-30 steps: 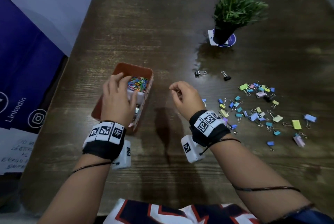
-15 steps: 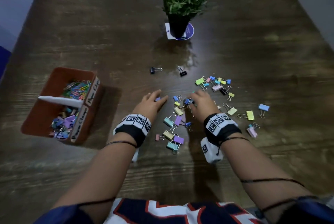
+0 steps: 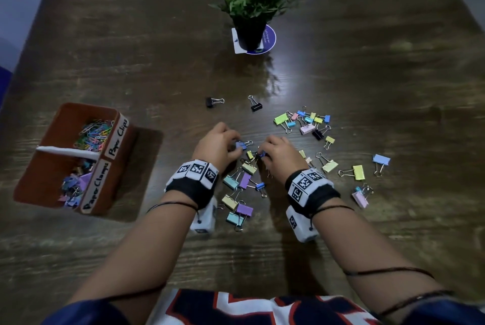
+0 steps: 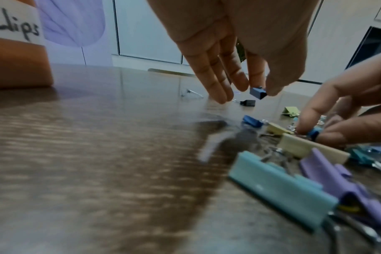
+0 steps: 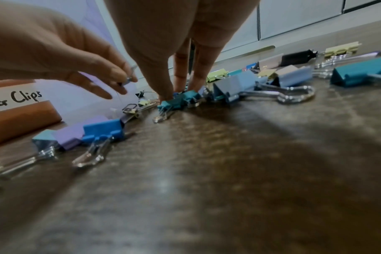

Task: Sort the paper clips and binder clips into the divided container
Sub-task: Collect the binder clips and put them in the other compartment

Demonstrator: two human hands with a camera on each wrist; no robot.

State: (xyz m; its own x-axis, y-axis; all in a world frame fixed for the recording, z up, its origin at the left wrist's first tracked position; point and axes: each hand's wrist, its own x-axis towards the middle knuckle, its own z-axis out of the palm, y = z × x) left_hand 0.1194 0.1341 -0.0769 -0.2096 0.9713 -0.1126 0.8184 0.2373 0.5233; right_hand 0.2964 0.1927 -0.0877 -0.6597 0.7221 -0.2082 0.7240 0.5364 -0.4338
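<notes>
Risk near to far: a small blue binder clip (image 4: pixel 258 93) is pinched at the left hand (image 3: pixel 219 146) fingertips only, so a slip is likely. A teal binder clip (image 5: pixel 171 104) is pinched on the table by the right hand (image 3: pixel 279 152), handles tangled in neighbours, so extras could be dragged. The divided container (image 3: pixel 119 125) sits well left, so drops in transit are possible.

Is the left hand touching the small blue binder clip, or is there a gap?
Touching. The left wrist view shows the left hand pinching the small blue binder clip between fingertip and thumb, lifted off the table.

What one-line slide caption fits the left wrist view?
Left hand pinches a small blue binder clip just above the table while the right hand pinches another.
</notes>
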